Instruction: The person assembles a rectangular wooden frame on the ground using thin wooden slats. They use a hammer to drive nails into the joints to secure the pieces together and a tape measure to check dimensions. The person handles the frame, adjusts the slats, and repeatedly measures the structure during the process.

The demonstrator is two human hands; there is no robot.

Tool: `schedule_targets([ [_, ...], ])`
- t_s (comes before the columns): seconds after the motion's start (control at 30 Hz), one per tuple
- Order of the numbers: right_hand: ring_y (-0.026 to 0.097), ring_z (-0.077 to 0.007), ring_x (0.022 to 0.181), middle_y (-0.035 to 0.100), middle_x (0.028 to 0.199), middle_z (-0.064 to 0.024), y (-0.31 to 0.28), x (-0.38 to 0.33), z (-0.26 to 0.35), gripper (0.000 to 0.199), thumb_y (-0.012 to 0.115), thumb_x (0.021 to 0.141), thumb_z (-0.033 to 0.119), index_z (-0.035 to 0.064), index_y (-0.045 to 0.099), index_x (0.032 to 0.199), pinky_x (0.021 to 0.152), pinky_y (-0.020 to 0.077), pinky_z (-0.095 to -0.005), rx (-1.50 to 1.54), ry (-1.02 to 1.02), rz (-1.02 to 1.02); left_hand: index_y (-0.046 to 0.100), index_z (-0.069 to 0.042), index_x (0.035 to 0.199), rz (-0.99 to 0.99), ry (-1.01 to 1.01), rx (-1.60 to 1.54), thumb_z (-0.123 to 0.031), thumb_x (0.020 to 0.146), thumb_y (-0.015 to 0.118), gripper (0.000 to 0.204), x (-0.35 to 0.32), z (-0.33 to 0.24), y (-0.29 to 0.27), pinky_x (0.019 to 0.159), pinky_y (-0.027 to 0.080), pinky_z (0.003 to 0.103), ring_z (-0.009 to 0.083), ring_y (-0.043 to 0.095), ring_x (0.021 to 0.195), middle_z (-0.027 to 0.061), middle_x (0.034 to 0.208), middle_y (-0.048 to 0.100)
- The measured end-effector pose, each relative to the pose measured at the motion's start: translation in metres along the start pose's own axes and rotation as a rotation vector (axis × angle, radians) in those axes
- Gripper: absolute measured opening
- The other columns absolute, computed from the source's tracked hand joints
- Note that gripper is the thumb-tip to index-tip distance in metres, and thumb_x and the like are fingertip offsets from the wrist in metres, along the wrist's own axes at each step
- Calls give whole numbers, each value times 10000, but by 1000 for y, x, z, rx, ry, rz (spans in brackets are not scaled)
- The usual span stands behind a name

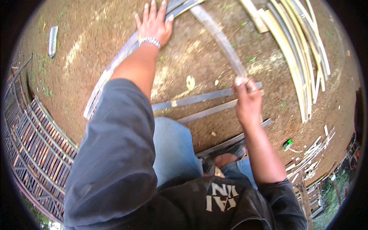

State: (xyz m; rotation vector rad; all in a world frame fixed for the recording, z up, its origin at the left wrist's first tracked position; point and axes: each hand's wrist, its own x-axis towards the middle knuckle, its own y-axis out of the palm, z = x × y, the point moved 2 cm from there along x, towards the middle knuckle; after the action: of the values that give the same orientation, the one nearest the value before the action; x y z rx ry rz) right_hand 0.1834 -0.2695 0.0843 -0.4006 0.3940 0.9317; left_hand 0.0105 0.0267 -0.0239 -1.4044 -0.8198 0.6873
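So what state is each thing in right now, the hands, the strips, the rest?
Left hand: open, fingers spread, pressed flat on the long grey bamboo strip.
Right hand: closed in a grip on the curved grey bamboo strip.
Long grey bamboo strip: lying on the brown dirt ground.
Curved grey bamboo strip: bent in an arc.
Pale split bamboo strips: piled loose on the ground.
Woven slat panel: lying flat, partly in view.

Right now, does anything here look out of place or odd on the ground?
Mostly it is tidy strip work: the left hand presses flat on a strip, the right hand grips a curved strip. One oddity: a small green object lies alone on the dirt right of the knee, away from the strip pile.
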Motion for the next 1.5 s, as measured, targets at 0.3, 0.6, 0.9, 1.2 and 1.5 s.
schedule_targets([
  [0.3,515,-51,756,599,811,33,-14,-30,22,182,655,997,196,17,671,970,687,434,-239,117,6,-15,190,-196,1624,15,-125,-170,-485,1040,381,679,-5,-3,-29,1237,12,562,354,80,1560,179,1683,121],
  [0.6,569,-62,775,658,824,5,8,-37,21,170,655,992,176,9,681,976,712,467,-247,-29,-12,3,710,-41,1190,216,-103,-1298,-147,910,688,300,-160,-142,-154,953,514,388,286,658,1091,157,1174,679],
  [0.9,632,-138,847,700,890,-74,0,-61,-3,165,689,963,169,6,707,943,805,499,-302,-313,-43,112,756,-50,1004,426,-45,-1287,-159,846,720,195,-184,-130,-143,829,560,388,313,712,869,123,958,743],
  [1.2,609,-128,996,674,1089,-72,-16,-69,-28,303,679,976,154,-26,653,1218,904,491,-288,-358,28,82,704,-128,878,-25,-58,-944,-221,897,672,100,-81,-61,-67,823,511,449,285,662,857,83,874,705],
  [1.5,660,-159,914,703,1008,-93,-36,-141,-69,298,716,940,146,-1,676,1196,832,525,-308,-470,221,195,692,-121,910,-252,258,-693,-172,817,750,120,41,-7,-24,945,443,422,258,627,1038,34,1015,702],
])
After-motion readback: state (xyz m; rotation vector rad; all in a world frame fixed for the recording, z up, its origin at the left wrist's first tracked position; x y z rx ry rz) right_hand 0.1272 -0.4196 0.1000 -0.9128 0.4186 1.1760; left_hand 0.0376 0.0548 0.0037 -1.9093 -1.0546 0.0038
